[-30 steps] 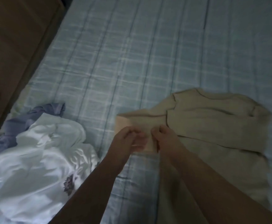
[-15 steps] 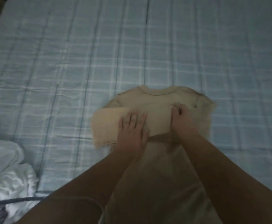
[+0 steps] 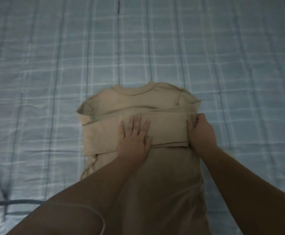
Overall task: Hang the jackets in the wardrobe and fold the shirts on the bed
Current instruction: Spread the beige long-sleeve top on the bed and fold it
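Shirt-folding is under way: the beige shirt (image 3: 138,102) lies on the bed (image 3: 53,65), left hand (image 3: 135,138) pressing flat on its crossed sleeve (image 3: 102,134), right hand (image 3: 201,133) gripping the side fold; the next move likely needs the hem brought up.

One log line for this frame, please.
step: folding shirt | left hand: flat on folded sleeve | right hand: grips shirt's right edge | shirt: on bed, collar far

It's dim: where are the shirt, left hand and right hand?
shirt (image 3: 138,103): head view, chest below the collar.
left hand (image 3: 133,141): head view, back of hand.
right hand (image 3: 202,133): head view, back of hand.
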`<action>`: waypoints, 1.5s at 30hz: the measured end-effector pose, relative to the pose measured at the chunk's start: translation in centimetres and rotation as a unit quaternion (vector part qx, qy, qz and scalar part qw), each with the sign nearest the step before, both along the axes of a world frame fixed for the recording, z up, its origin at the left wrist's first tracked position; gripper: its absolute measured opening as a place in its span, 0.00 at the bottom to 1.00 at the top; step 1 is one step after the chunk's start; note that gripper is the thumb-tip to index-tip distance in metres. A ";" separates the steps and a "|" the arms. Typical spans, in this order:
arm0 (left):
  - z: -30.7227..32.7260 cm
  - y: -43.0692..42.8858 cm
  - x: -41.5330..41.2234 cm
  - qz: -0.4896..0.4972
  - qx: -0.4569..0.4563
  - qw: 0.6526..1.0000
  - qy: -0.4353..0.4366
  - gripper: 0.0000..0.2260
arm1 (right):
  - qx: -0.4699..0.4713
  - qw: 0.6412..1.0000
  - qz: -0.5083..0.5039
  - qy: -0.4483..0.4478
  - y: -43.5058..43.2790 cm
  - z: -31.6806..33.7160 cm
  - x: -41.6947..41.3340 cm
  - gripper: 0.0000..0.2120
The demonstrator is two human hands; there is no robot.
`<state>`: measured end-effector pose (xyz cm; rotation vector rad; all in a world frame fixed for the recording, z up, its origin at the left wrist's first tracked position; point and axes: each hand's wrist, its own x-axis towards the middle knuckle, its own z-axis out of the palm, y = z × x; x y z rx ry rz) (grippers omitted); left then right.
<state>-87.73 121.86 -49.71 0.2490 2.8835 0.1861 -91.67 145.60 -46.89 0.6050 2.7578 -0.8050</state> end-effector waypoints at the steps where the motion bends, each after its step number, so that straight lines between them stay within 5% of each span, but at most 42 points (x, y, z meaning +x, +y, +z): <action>1: -0.2 -0.1 0.0 -0.005 -0.006 1.000 0.004 0.27 | 0.003 1.000 0.000 0.000 0.0 -0.3 0.1 0.13; 10: -0.4 -0.2 0.9 0.007 -0.013 1.000 0.009 0.27 | 0.078 0.997 0.025 0.013 -0.8 -1.2 1.4 0.18; 17: 1.2 -2.1 7.0 0.005 0.003 1.000 -0.025 0.28 | -0.060 0.997 -0.032 0.047 -2.2 0.9 7.4 0.24; 22: 3.0 -5.0 15.2 0.009 0.001 0.994 -0.111 0.29 | -0.095 0.993 -0.049 -0.056 -2.4 2.4 17.8 0.30; 27: 4.4 -9.8 23.9 -0.022 -0.040 0.988 -0.145 0.32 | -0.078 0.987 -0.096 -0.103 -1.6 2.6 27.3 0.24; 31: 5.7 -12.6 30.8 0.123 0.056 0.982 -0.134 0.28 | -0.075 0.976 -0.111 -0.172 -0.5 2.1 31.7 0.19; 34: 5.6 -13.0 33.4 0.261 0.172 0.943 -0.110 0.26 | -0.003 0.985 -0.068 -0.161 0.6 2.0 32.2 0.17; 38: 5.4 -12.5 32.9 0.485 0.260 0.817 -0.173 0.21 | 0.023 0.986 -0.019 -0.164 1.1 2.0 31.6 0.17; 42: 5.7 -12.9 32.7 0.461 0.246 0.815 -0.250 0.09 | -0.002 0.982 0.062 -0.180 0.6 2.0 32.6 0.17; 45: 6.4 -13.8 33.6 0.472 0.322 0.786 -0.235 0.08 | -0.041 0.985 0.009 -0.169 0.7 2.1 33.2 0.08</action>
